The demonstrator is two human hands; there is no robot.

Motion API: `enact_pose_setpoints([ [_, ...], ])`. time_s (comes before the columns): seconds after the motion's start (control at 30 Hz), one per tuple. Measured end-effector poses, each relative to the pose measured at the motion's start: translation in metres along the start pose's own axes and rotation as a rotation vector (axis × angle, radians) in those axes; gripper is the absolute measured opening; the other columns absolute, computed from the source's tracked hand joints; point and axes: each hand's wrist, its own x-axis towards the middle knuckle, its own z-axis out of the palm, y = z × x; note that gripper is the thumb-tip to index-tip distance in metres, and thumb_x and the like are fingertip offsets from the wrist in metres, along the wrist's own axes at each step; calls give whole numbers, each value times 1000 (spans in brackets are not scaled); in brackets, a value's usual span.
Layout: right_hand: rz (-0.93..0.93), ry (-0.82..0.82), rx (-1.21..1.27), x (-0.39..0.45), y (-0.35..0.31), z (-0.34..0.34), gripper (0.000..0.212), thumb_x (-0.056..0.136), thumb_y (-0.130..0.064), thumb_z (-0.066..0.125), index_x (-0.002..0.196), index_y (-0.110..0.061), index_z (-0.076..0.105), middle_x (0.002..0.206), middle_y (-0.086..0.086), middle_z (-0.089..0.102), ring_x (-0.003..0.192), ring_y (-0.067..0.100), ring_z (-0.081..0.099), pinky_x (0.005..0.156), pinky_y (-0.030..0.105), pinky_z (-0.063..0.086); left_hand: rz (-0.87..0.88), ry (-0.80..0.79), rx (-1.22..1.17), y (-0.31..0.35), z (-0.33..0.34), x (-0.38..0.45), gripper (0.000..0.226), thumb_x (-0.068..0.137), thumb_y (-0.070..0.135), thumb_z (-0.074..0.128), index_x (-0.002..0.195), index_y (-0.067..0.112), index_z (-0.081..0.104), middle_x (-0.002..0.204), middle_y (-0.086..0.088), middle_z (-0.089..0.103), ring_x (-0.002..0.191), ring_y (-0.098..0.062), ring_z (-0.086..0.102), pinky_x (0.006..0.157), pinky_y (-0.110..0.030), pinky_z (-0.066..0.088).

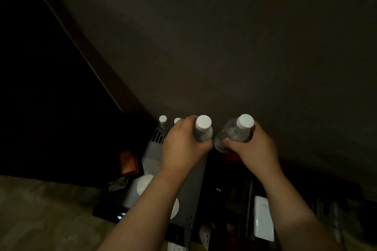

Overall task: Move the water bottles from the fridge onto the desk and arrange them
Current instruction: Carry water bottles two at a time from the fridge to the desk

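The scene is dim. My left hand (182, 144) grips a clear water bottle with a white cap (203, 128), held upright. My right hand (256, 144) grips a second clear bottle with a white cap (234, 133), tilted to the left. Both bottles are close together near the wall. Behind my left hand stand two more white-capped bottles, one (163, 122) in full view and one (177, 120) partly hidden by my fingers. They stand on a grey surface (193, 181).
A dark wall (224, 47) fills the upper view. The grey surface carries a vent grille (158, 137) and a white round dish (145, 184). A white box (263, 218) lies lower right among dark clutter. An orange-lit object (128, 162) sits to the left. Beige floor (40, 210) lies lower left.
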Motion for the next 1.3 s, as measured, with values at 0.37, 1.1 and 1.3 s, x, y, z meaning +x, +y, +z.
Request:
enact_pose_setpoints([
  [0.37, -109, 380, 129, -153, -93, -187, 69, 67, -27, 88, 122, -39, 48, 107, -16, 62, 98, 7, 60, 75, 22, 46, 501, -96, 67, 222, -116, -56, 52, 66, 46, 80, 110, 30, 57, 102, 9, 60, 93, -13, 59, 77, -35, 54],
  [1.1, 101, 1119, 68, -545, 66, -452, 67, 66, -37, 87, 122, -43, 50, 99, -16, 67, 89, 1, 64, 71, 25, 51, 1087, -675, -346, 492, 4, -399, 39, 62, 50, 84, 90, 32, 64, 82, 13, 68, 74, 0, 66, 68, -39, 60],
  [1.3, 196, 1227, 42, -660, 148, -516, 62, 65, -32, 88, 106, -56, 48, 103, -14, 67, 91, 4, 66, 82, 38, 57, 1106, -803, -464, 548, 65, -534, 37, 65, 41, 87, 95, 32, 67, 84, 16, 69, 77, 4, 65, 73, -34, 60],
])
